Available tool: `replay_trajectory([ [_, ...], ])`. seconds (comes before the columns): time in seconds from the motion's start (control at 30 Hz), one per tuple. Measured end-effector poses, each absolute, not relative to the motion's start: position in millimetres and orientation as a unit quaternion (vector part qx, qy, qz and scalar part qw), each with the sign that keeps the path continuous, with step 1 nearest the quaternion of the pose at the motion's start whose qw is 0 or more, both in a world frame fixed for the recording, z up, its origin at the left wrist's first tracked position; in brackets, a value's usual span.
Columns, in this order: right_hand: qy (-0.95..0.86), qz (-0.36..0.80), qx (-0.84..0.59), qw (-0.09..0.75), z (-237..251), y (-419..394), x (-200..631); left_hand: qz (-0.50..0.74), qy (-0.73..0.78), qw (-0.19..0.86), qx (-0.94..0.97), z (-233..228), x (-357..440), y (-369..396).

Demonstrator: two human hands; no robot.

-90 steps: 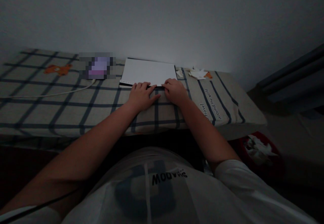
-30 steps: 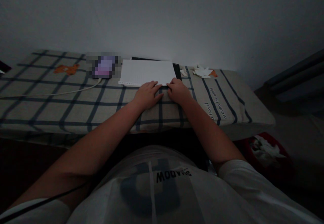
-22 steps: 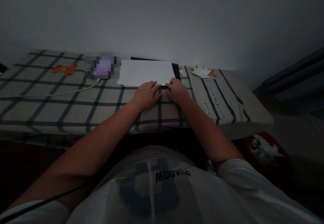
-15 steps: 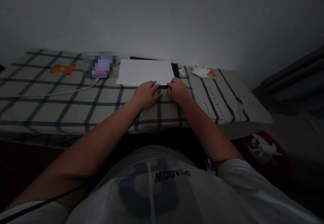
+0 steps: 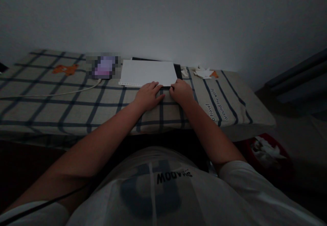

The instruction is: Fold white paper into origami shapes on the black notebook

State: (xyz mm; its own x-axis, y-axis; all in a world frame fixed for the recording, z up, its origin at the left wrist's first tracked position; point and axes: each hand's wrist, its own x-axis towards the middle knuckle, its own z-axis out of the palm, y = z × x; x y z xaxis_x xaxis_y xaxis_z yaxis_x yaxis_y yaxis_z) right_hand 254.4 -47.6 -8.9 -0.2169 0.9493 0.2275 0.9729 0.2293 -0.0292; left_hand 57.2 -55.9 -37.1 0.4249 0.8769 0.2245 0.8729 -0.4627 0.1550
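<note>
A single head-worn camera looks forward and down from above the person's chest, so the white shirt point(image 5: 163, 192) fills the bottom of the frame and both forearms run up toward the centre. The checked tabletop point(image 5: 63, 100) crosses the middle band, fairly near, with the bare wall point(image 5: 163, 14) across the whole upper half. The dim light probably hides detail at the lower corners.

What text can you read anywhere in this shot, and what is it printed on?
"around the world", with "travel" beside it, runs along the stripes of the checked tablecloth.
"SHADOW", seen upside down, is printed on the white shirt.
The white sheet shows no readable writing.
The pixelated patch is unreadable.
</note>
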Motion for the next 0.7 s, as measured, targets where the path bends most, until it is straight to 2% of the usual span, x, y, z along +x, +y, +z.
replay_trajectory([
  [0.23,-0.773,-0.070,-0.623,0.097,-10.0,-47.9,257.2,0.123,0.519,0.006,0.846,-35.5,56.5,-56.3],
  [0.37,-0.827,-0.058,-0.545,0.125,-10.7,-46.2,257.3,0.117,0.518,0.002,0.848,-35.8,55.4,-55.0],
  [0.5,-0.867,-0.032,-0.488,0.098,-12.1,-45.3,253.9,0.114,0.515,0.000,0.850,-36.7,54.8,-54.4],
  [0.7,-0.852,-0.034,-0.516,0.082,-11.5,-48.8,249.9,0.135,0.511,-0.001,0.849,-38.5,54.6,-53.5],
])
